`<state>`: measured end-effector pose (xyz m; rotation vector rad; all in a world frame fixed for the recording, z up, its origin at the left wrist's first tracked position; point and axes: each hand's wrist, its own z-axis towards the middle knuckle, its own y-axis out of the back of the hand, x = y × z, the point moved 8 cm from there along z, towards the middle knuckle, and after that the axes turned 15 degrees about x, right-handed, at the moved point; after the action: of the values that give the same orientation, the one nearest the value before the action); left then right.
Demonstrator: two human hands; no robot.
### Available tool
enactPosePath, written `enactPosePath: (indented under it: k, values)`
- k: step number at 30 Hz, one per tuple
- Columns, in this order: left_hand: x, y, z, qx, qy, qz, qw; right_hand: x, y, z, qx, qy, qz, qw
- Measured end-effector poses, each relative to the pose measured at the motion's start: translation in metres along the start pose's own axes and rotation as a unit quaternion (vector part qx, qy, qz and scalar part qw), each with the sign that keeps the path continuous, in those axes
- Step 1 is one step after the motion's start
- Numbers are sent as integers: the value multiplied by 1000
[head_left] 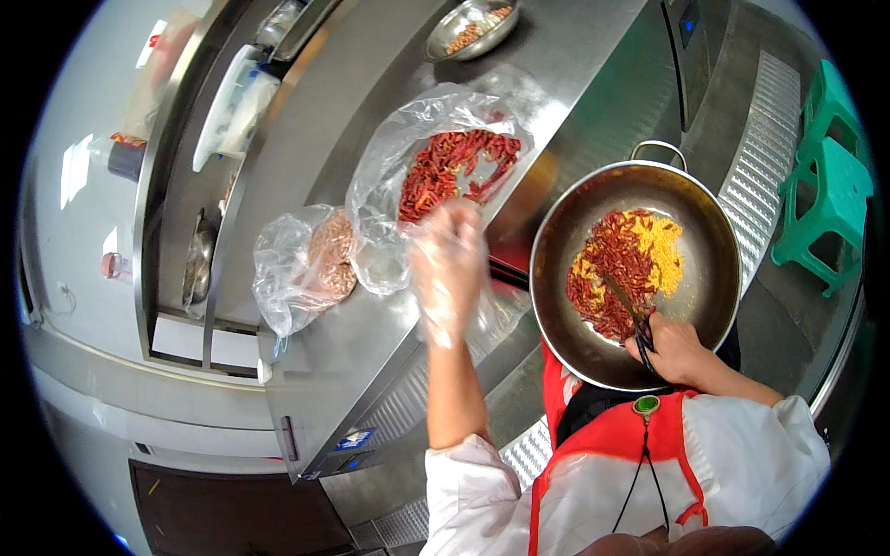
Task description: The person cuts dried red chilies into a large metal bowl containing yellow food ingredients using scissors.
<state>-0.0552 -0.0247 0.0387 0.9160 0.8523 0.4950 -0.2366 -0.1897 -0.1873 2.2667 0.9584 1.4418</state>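
My left hand, in a clear plastic glove, reaches to the near edge of a clear bag of dried red chillies. Motion smears its fingers, so I cannot make out whether they hold anything. My bare right hand is closed round the black handles of a pair of scissors. Their blades point down and left over a wide metal pan resting at my lap. Inside the pan lie cut dried chillies beside a heap of yellow seeds.
A second clear bag of small brownish pieces sits left on the steel counter. At its far end stands a metal bowl of similar pieces. Shelving runs along the left. Green plastic stools stand at the right.
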Motion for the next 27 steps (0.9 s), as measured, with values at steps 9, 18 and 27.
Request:
enactPosePath:
  k: [9, 18, 27]
  values:
    - [86, -18, 121, 146, 56, 216, 964, 8, -5, 1, 35, -6, -30, 999]
    - [92, -38, 128, 194, 136, 223, 945, 3, -10, 3, 52, -3, -34, 998]
    - [117, -10, 126, 148, 131, 280, 939, 7, -9, 0, 63, 6, -42, 997]
